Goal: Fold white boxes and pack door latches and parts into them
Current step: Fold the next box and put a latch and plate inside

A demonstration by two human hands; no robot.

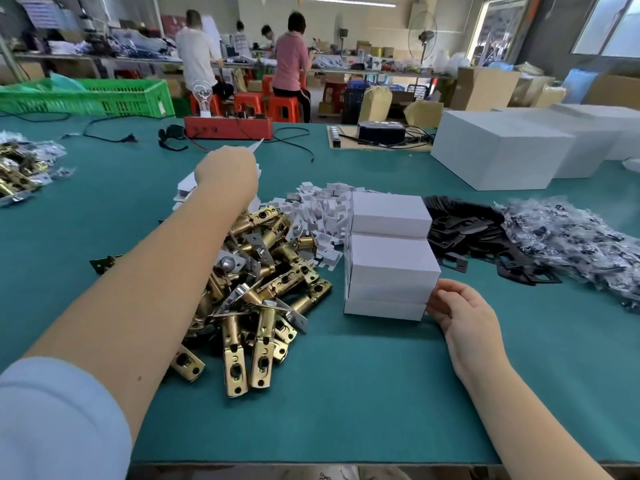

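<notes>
- Hands work over a teal-covered work table (346, 393); the left hand (227, 168) reaches far forward and its fingers are curled round a flat unfolded white cardboard box blank (257, 146), which it lifts at a tilt.
- Under this hand lies a stack of flat white box blanks (185, 188).
- Along the left forearm sits a heap of brass-coloured metal door latches (263, 271).
- The right hand (457, 310) rests on the table, fingers loosely bent, and its fingertips touch the right side of the stack of folded white boxes (391, 268); it does not grip them.
- Beyond this stack is a pile of small white cardboard inserts (322, 206).
- Beyond the right hand lie black flat metal plates (467, 233), and, further right, clear plastic bags with small dark parts (568, 237).
</notes>
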